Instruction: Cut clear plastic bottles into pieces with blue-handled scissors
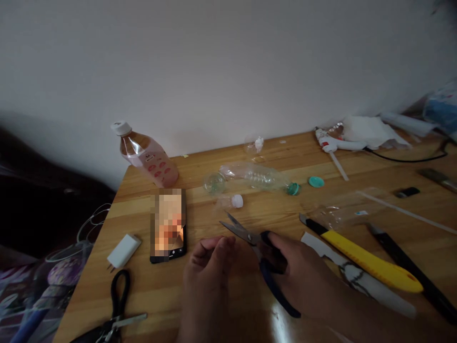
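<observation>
My right hand (307, 274) grips a pair of scissors (246, 235) with dark blue handles. Its blades are parted and point to the upper left, over the wooden table. Close beside it, my left hand (209, 267) is closed in a pinch, thumb against forefinger. Whatever sits between those fingertips is too small or too clear to make out. Just beyond the blade tips lies a small clear bottle piece with a white cap (237, 201). Behind that, a clear plastic bottle (260, 176) with a green neck lies on its side.
A pink-labelled bottle (150, 159) stands by the wall, with a phone (178, 238) and white charger (124, 251) nearer. Rightward lie a green cap (316, 182), a yellow utility knife (371, 259), a black knife (410, 271) and a corded glue gun (339, 143). Keys (114, 326) rest near the left edge.
</observation>
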